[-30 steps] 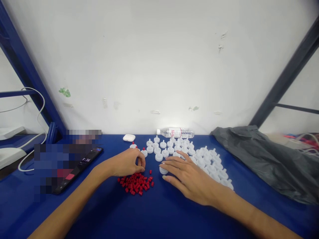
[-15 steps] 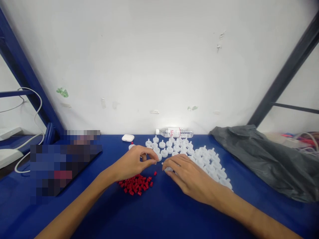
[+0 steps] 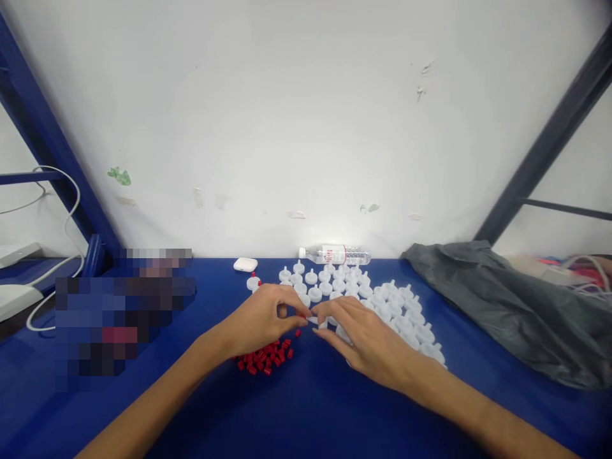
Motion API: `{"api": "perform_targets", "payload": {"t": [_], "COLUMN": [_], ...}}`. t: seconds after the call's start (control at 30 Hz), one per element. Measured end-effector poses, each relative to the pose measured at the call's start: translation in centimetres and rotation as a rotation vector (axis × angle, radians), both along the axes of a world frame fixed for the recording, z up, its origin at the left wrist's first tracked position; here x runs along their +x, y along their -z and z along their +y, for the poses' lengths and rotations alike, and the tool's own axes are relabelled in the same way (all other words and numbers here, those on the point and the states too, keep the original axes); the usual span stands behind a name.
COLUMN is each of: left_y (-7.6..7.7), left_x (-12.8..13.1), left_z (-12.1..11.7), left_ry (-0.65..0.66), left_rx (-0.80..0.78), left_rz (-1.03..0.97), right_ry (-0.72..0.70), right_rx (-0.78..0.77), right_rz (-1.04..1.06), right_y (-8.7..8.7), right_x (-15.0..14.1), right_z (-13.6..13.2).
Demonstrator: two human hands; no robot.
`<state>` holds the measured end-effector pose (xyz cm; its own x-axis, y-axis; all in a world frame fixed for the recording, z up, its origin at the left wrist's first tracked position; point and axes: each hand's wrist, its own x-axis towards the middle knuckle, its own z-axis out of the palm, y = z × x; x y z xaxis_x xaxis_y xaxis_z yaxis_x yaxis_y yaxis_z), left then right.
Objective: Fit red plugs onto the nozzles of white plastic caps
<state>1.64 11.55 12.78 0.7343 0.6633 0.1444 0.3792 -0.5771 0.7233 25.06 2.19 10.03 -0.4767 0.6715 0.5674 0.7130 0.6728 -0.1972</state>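
Observation:
My left hand (image 3: 268, 319) is closed in a pinch, with a trace of red showing at the fingertips from a small red cap mostly hidden there. Facing it, my right hand (image 3: 366, 328) grips a white nozzle cap (image 3: 323, 323), its thin spout pointing left into the left fingertips. Below my left wrist lies a pile of small red caps (image 3: 265, 358), partly covered by that hand. One loose red cap (image 3: 298, 333) sits apart, under the fingers. Many more white nozzle caps (image 3: 396, 306) spread behind and right of my right hand.
White nozzle caps with red tips (image 3: 253, 282) stand beyond my left hand, near a white case (image 3: 245, 264). A clear bottle (image 3: 335, 254) lies along the wall. Dark grey sheeting (image 3: 497, 312) covers the right side of the blue table (image 3: 306, 414); a blurred-out patch (image 3: 124, 319) is at left.
My left hand has moved right and slightly down, bringing its fingertips to the spout. The white nozzle cap in my right hand now points its spout left.

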Motion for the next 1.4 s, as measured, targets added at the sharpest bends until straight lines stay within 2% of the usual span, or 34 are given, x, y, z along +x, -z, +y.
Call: {"api": "perform_targets", "payload": {"t": [0.3, 0.5, 0.77, 0.87, 1.0, 1.1, 1.27, 1.4], "left_y": [-0.13, -0.12, -0.15, -0.14, -0.15, -0.14, -0.23, -0.27], "left_x": [0.34, 0.34, 0.23, 0.39, 0.49, 0.48, 0.44, 0.44], "left_z": [-0.24, -0.3, -0.41, -0.64, -0.66, -0.58, -0.7, -0.92], "left_ry": [-0.046, -0.039, 0.022, 0.024, -0.023, -0.032, 0.048, 0.058], "left_rx": [0.062, 0.019, -0.074, -0.067, -0.028, -0.029, -0.073, -0.059], "left_rz": [0.051, 0.023, -0.058, -0.084, -0.111, -0.101, -0.098, -0.116], "right_ry": [-0.005, -0.031, -0.074, 0.003, 0.112, 0.099, 0.085, 0.048], "right_rx": [0.017, 0.053, 0.19, 0.167, 0.051, 0.061, 0.079, 0.114], "right_rz": [0.033, 0.036, 0.188, 0.237, 0.212, 0.212, 0.237, 0.247], "right_y": [-0.39, -0.36, -0.28, -0.34, -0.21, 0.11, 0.31, 0.32], "right_x": [-0.07, -0.04, -0.11, -0.22, -0.05, 0.19, 0.19, 0.13], "right_z": [-0.21, -0.09, 0.0, -0.27, -0.17, 0.14, 0.05, 0.02]}}
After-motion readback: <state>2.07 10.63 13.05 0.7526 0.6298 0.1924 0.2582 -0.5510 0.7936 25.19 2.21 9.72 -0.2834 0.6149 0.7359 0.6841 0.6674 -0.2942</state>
